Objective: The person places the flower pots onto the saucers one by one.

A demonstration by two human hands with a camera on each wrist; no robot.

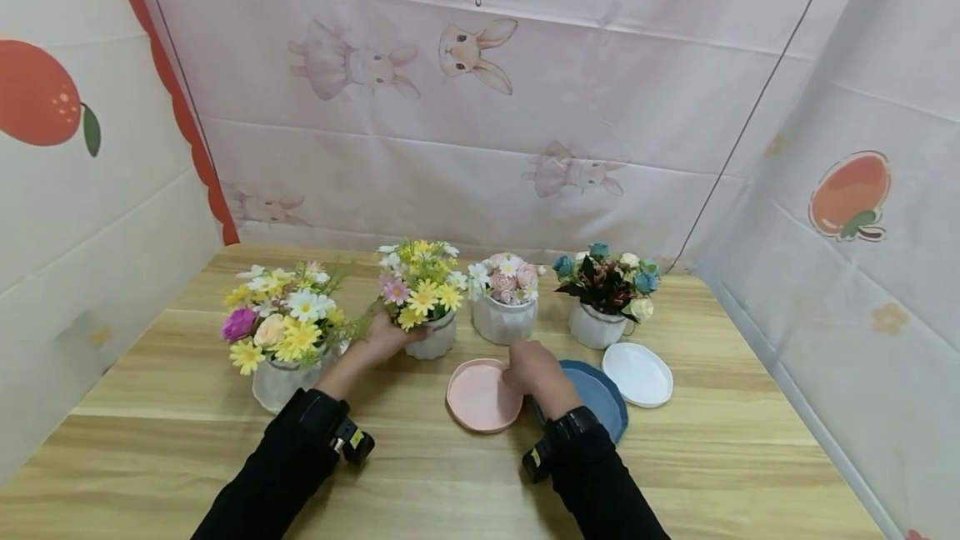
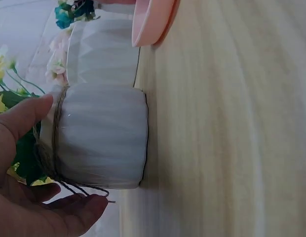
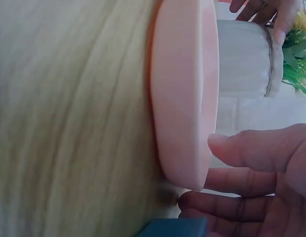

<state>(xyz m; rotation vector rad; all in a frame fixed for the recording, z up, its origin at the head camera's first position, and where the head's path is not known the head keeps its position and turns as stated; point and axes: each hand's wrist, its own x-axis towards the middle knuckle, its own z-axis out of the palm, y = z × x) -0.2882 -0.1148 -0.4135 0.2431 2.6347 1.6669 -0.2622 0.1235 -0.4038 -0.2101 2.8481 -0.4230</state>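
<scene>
Head view, left hand [image 1: 384, 338]: its fingers lie against the yellow-flower pot [image 1: 435, 342], partly hidden by blooms
Yellow-flower pot's filling: yellow daisies [image 1: 423, 297], white and mauve blooms and greenery, rising beyond the left fingers
Head view, right hand [image 1: 538, 369]: thumb side at the right rim of the pink dish [image 1: 483, 397], which lies to the left of these fingers
Purple-flower pot [image 1: 276, 383]: left of the left fingers and nearer the person, holding yellow, white, peach and purple flowers
Pink-rose pot [image 1: 506, 322]: just beyond the right fingers, filled with pink roses and white daisies
Blue-rose pot [image 1: 596, 330]: beyond the right fingers and to their right, holding blue and cream roses with dark leaves
Blue dish [image 1: 600, 397]: right of the right fingers, partly under the forearm
White dish [image 1: 637, 375]: farther right of those fingers, beside the blue dish
Left wrist view, grip: thumb at the rim of the upright yellow-flower pot, other fingers curled round its side, twine [image 2: 57, 128] between them
Right wrist view, pinch: thumb on the pink dish's rim, fingers curled beneath it
</scene>
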